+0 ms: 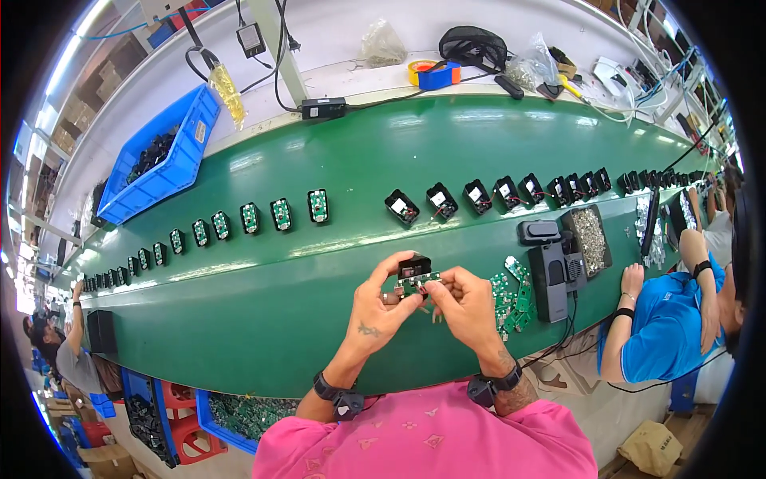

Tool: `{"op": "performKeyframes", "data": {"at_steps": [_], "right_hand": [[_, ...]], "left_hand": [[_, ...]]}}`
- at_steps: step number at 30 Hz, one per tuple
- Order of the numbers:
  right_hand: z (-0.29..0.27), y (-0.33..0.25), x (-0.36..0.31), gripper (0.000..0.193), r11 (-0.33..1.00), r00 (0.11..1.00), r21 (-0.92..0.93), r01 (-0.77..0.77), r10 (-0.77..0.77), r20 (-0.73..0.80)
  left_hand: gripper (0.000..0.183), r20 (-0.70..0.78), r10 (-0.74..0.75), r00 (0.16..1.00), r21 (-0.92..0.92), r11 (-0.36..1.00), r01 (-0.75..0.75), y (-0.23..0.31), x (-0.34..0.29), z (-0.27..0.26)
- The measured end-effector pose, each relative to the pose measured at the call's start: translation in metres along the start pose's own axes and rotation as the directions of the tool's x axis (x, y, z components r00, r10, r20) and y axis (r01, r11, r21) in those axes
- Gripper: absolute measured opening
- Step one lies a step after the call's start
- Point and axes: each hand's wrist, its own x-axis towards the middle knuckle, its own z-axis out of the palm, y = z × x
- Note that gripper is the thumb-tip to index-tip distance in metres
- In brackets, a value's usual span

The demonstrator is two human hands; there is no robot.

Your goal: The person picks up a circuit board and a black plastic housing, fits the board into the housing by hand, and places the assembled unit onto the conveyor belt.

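Observation:
Near the middle of the green work surface, my left hand (pixel 377 310) is closed around a small black plastic housing (pixel 415 266). A green circuit board (pixel 416 283) lies across its near side, tilted. My right hand (pixel 469 307) pinches the board's right end between thumb and fingers, touching the housing too; its fingertips are partly hidden. Close to the right hand lies a loose pile of green circuit boards (pixel 513 302). Beyond the hands, black housings with green boards in them (pixel 280 215) run off to the left. Open black housings with white parts and red wires (pixel 440 200) run to the right.
Black box-shaped devices (pixel 549 279) with cables stand right of the boards, beside a tray of small metal parts (pixel 590 247). A blue crate (pixel 163 164) sits far left. A person in blue (pixel 670 319) is at right, another person (pixel 68 347) far left. Tape rolls (pixel 433 76) lie behind.

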Motion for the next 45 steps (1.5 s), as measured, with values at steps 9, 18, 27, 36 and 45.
{"op": "performKeyframes", "data": {"at_steps": [9, 18, 27, 36, 45], "right_hand": [[-0.003, 0.007, -0.002, 0.013, 0.917, 0.993, 0.383, 0.111, -0.089, -0.076], [-0.039, -0.021, 0.014, 0.019, 0.995, 0.976, 0.069, -0.075, 0.059, 0.211], [-0.018, -0.013, -0.008, 0.017, 0.966, 0.973, 0.238, -0.105, 0.051, 0.226], [-0.022, -0.017, 0.001, 0.017, 0.894, 0.928, -0.255, 0.368, -0.339, 0.152], [-0.021, -0.012, -0.001, 0.025, 0.866, 0.960, -0.432, 0.253, -0.279, 0.003]], "left_hand": [[0.062, 0.020, 0.030, 0.999, -0.005, 1.000, -0.029, 0.011, 0.003, 0.002], [0.054, 0.057, 0.135, 0.989, 0.199, 0.969, -0.143, -0.001, 0.011, 0.008], [0.043, -0.062, 0.311, 0.949, 0.231, 0.929, -0.289, -0.024, 0.016, 0.017], [0.050, -0.090, 0.297, 0.951, 0.284, 0.922, -0.261, -0.020, 0.013, 0.019], [0.038, 0.009, 0.144, 0.989, -0.125, 0.982, -0.142, -0.008, 0.007, 0.021]]}}
